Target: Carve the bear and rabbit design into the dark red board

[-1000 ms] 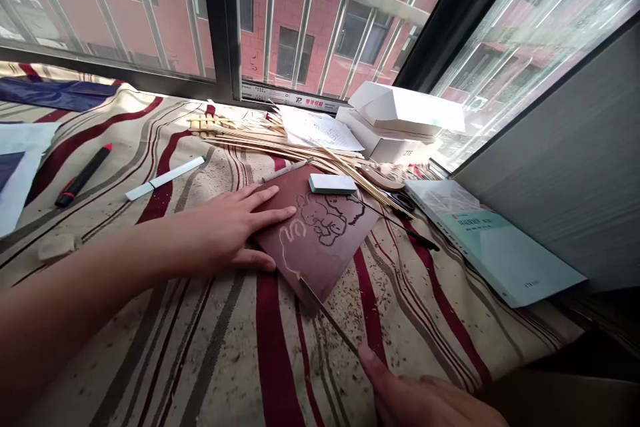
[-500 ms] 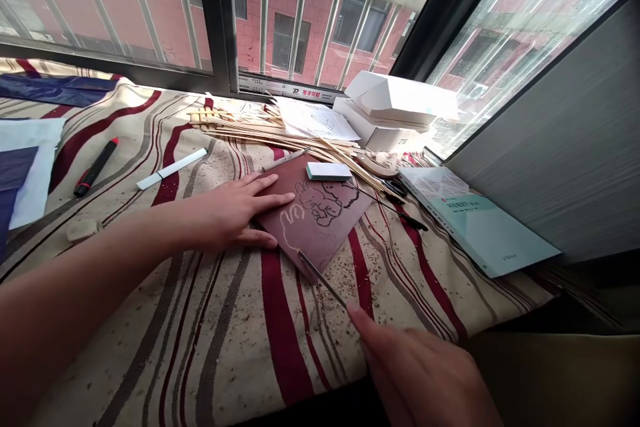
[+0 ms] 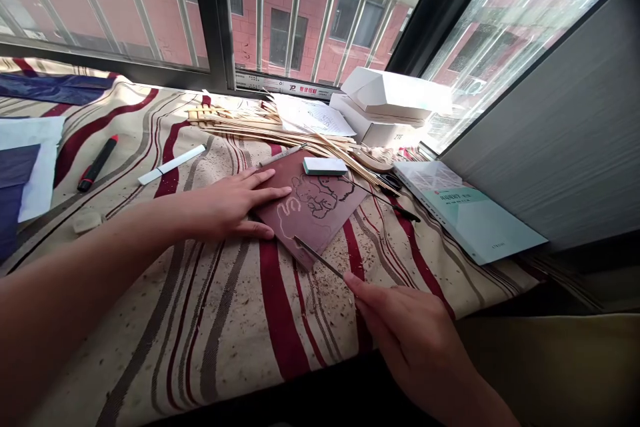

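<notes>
My left hand (image 3: 240, 203) lies flat with fingers spread over the left side of a reddish-brown carving board (image 3: 313, 237). Black outlines of a curly figure cover the board's middle, and pale cut lines run along its left part. A thin carving tool (image 3: 323, 258) is gripped in my right hand (image 3: 407, 320), its handle hidden inside the fingers. Its tip meets the board near the lower corner, at the end of a pale line. On the board's far part rests a white block with a green underside (image 3: 325, 166). A grey pen (image 3: 283, 155) lies along the far left edge.
Shavings litter the striped cloth (image 3: 240, 340). Behind the board are thin wooden strips (image 3: 250, 125), paper (image 3: 315, 113) and a white box (image 3: 380, 123). A black-handled tool (image 3: 405, 212) and book (image 3: 470, 217) lie right; a black marker (image 3: 97, 163) and white pen (image 3: 173, 165) left.
The tool tip has shifted slightly along the board, up and left in the picture, with my right hand following. The view has tilted a little; my left hand keeps its place on the board.
</notes>
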